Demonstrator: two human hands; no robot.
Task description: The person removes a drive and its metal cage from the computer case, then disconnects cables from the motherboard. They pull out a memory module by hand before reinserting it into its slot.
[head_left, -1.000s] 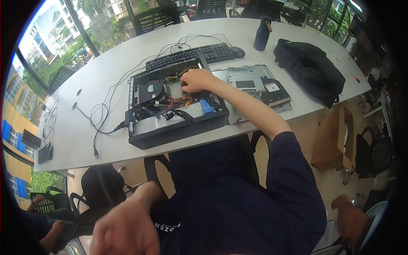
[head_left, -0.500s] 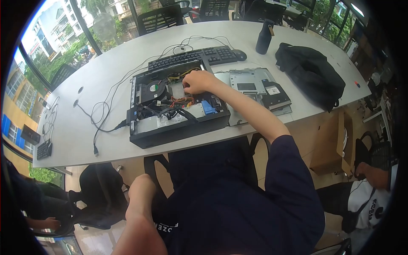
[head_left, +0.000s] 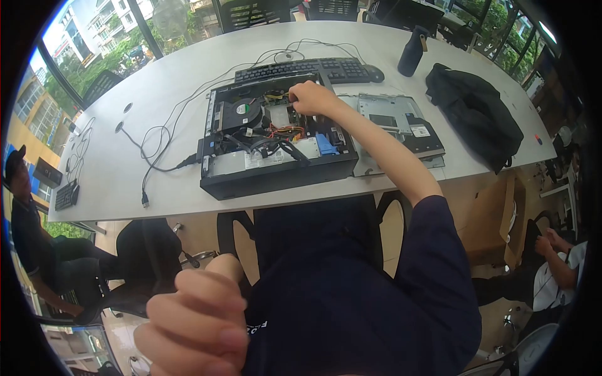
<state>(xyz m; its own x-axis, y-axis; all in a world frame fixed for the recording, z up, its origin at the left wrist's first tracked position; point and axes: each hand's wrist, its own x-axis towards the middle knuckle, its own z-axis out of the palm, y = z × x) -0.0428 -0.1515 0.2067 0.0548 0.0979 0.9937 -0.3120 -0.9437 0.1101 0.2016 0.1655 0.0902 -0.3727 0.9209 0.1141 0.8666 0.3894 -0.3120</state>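
L hand (head_left: 194, 323) swung into lower-left, fingers clenched, R hand (head_left: 311, 99) over open PC case (head_left: 279, 178), upper ctr, fingers' hold unclear

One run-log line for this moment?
right hand: at open computer case, grip unclear | left hand: away from case, fingers curled | keyboard: behind case | bottle: standing

Our right hand (head_left: 311, 99) has shifted slightly toward the far side of the computer case (head_left: 282, 178), leaving more of the silver part (head_left: 280, 116) beneath it uncovered. Our left hand (head_left: 194, 319), out of sight half a second ago, has come into view at the near left with its fingers curled in. We now see the left-hand person's cap (head_left: 15, 160), and the right-hand person's hands (head_left: 547, 242) brought close together.
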